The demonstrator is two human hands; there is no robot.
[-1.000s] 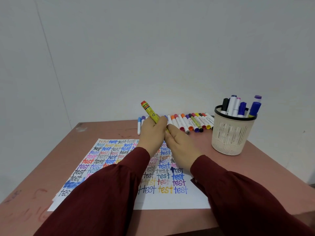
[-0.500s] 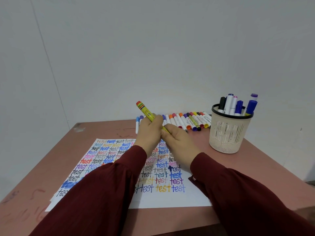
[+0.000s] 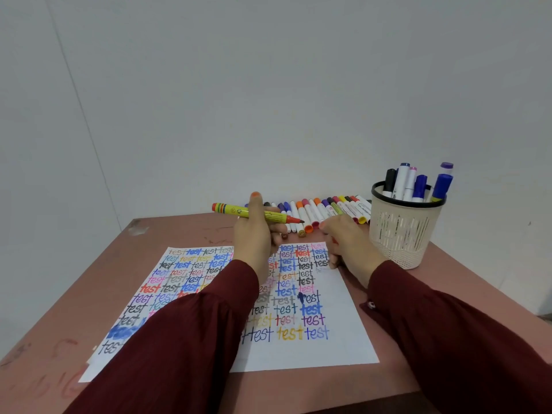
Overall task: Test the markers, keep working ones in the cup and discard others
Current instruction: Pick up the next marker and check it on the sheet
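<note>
Since the earlier frames: hands have split apart. They were clamped together on the yellow marker (image 3: 239, 211). Now the right hand (image 3: 349, 246) has pulled off to the right and the marker has swung from steeply tilted to nearly level.

Left hand (image 3: 257, 234): raised above the far edge of the paper (image 3: 343, 324) and gripping the yellow marker mid-barrel. Fingers are wrapped round it, and one digit sticks up with an orange-stained tip. The striped end points left. The bare orange-red nib (image 3: 294, 220) points right, no cap on it.

Right hand: low over the paper's top right corner, near the cup (image 3: 403, 234) but not touching it. Fingers curl round a small red piece (image 3: 334, 241). It is mostly hidden, so I can't tell what it is.

Cup: cream mesh with a black rim, upright at the right side of the tabletop (image 3: 89, 294). Several capped markers stand in it (image 3: 418, 186), with black, white, pink, blue and purple tops.

Row of markers (image 3: 328, 209): lying side by side along the back edge of the tabletop against the wall, between the left hand and the cup, in mixed cap colours.

Paper: flat on the tabletop and covered in a grid of the word "test" in many colours. There is a blue smear near its lower left, and the right margin is blank. Dark red sleeves (image 3: 179, 339) overlap its near part.
</note>
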